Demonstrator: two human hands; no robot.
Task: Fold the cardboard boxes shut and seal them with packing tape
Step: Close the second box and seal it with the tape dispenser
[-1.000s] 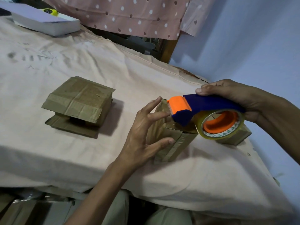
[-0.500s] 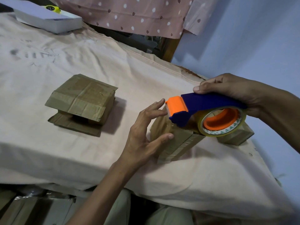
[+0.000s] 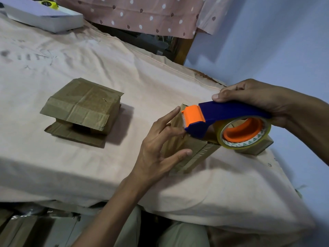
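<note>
While the dispenser and left hand hide much of the near box, its top seam can't be made out. Left fingers spread against its side; the right hand grips the dispenser above it. Another box sits well left.

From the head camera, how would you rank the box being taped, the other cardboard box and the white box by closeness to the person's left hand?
1. The box being taped: the left hand touches its near end, under the tape dispenser.
2. The other cardboard box: lying to the left on the cloth, apart from the hand.
3. The white box: at the far left corner.
</note>
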